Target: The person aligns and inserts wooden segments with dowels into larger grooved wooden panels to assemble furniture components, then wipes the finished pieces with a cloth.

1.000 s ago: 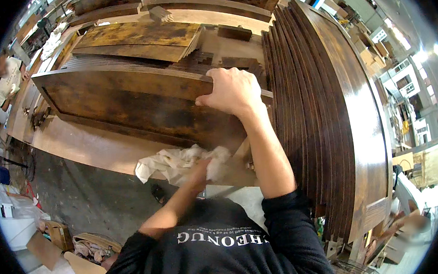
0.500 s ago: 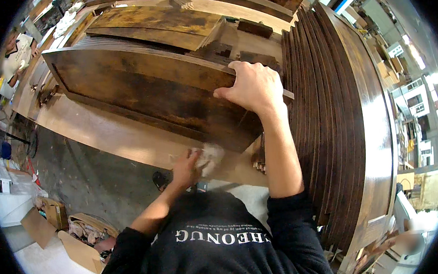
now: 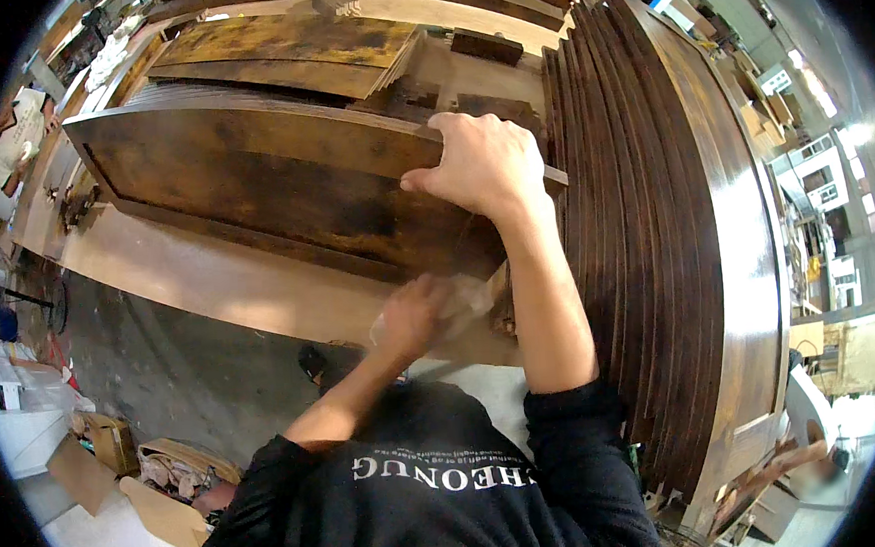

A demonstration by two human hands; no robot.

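A dark brown stained wooden panel (image 3: 251, 180) with a raised frame stands tilted on its long edge on the workbench (image 3: 186, 264). Over its top edge near the right end, my right hand (image 3: 491, 165) is closed, thumb on the near face and fingers hooked behind. Below it, close to the panel's lower right corner, my left hand (image 3: 417, 315) grips a crumpled white cloth (image 3: 473, 296). Motion smears both this hand and the cloth, and whether the cloth touches the wood cannot be made out.
To my right stands a long row of upright dark panels (image 3: 621, 242). Behind the held panel lie more stained boards (image 3: 293, 42) and a small dark block (image 3: 486, 46). Open cardboard boxes (image 3: 166, 511) sit on the floor at lower left. A person (image 3: 19, 139) is at far left.
My left hand has moved right and slightly up with the cloth, nearer the panel's lower right corner. My right hand keeps its hold on the top edge. The whole view has shifted slightly.
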